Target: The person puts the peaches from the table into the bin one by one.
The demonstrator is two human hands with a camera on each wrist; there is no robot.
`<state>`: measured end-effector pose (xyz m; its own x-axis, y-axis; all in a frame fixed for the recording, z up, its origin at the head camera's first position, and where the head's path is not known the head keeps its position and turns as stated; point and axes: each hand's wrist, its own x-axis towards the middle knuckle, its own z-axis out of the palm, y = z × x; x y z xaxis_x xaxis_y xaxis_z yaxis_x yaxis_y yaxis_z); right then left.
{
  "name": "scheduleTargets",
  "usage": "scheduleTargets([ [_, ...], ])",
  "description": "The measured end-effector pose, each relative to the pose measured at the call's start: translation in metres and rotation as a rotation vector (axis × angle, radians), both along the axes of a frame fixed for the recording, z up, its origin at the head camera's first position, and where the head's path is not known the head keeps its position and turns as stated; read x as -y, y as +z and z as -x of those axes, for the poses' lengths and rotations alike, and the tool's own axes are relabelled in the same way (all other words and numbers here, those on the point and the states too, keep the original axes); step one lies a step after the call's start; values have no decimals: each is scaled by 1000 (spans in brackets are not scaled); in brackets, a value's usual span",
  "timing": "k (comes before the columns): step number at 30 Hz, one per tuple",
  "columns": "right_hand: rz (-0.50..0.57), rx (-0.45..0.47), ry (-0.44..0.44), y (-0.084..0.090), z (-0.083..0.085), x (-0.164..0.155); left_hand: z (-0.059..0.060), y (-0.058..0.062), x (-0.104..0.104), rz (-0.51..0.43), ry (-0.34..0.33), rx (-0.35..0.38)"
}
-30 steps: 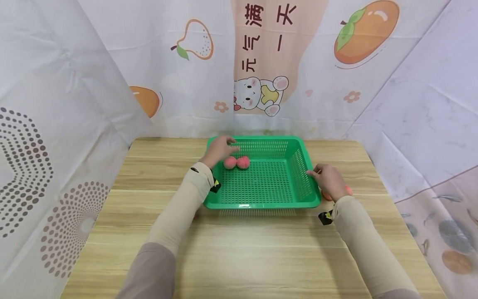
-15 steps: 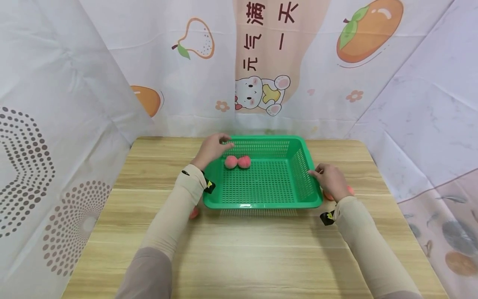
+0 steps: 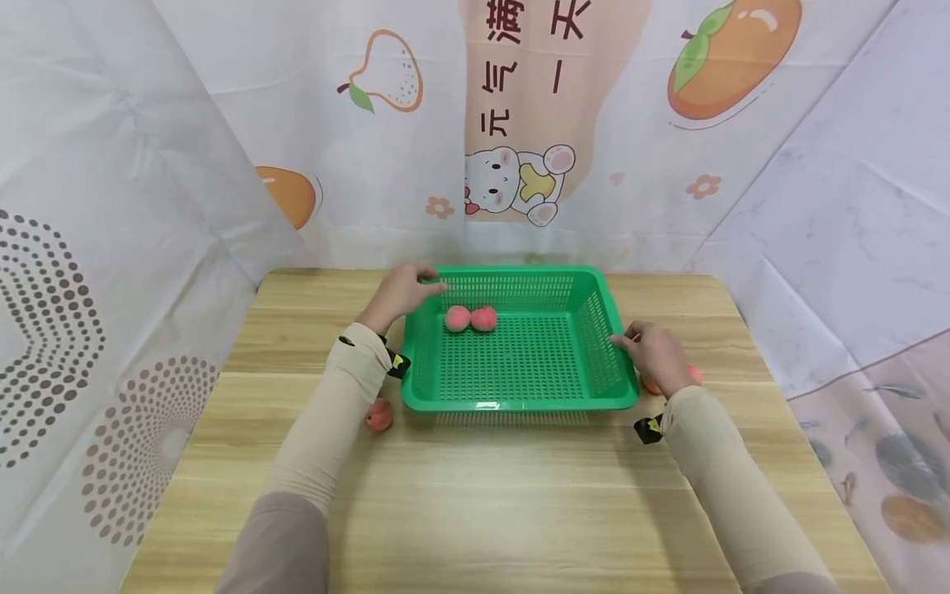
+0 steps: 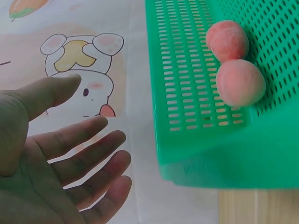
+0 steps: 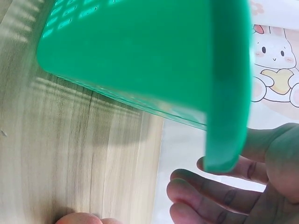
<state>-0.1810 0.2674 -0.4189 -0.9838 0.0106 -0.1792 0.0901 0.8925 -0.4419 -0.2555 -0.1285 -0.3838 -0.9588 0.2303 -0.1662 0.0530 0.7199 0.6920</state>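
Observation:
A green plastic basket (image 3: 512, 406) with slotted walls sits on the table. Two peaches (image 4: 241, 83) lie side by side in its far left corner. My left hand (image 3: 401, 293) hovers by the basket's left rear corner; in the left wrist view its fingers are spread and nothing is in them. With thumb and forefinger, my right hand (image 3: 656, 355) pinches the basket's right rim (image 5: 226, 93). Another peach (image 3: 378, 415) rests on the table by the left forearm. Partly hidden beneath the right hand, more peach-coloured fruit (image 3: 694, 374) shows beside the basket.
The wood-grain table (image 3: 512, 503) runs back to a printed curtain (image 3: 356, 198) close behind the basket. Similar cloth walls stand left (image 3: 148, 272) and right (image 3: 831, 214). Each wrist carries a small black camera (image 3: 398, 364).
My left hand has drawn left from over the peaches to beyond the basket's left rim. The peach near the left forearm has come into view. The right hand stays at the rim.

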Motion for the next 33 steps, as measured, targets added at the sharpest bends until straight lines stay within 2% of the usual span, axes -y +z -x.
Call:
scheduleTargets([
  [6, -10, 23, 6, 1, 0, 1, -2, -2, 7, 31, 8, 20],
  [12, -14, 44, 5, 0, -1, 1, -6, -3, 9, 60, -10, 28],
  [20, -12, 27, 7, 2, 0, 0, -6, 4, 10, 126, -8, 50],
  [24, -18, 19, 9, 3, 1, 0, -6, 7, 13, 136, -9, 50],
  [33, -16, 13, 10, 4, 1, 1, -11, 6, 23, 139, -5, 37],
])
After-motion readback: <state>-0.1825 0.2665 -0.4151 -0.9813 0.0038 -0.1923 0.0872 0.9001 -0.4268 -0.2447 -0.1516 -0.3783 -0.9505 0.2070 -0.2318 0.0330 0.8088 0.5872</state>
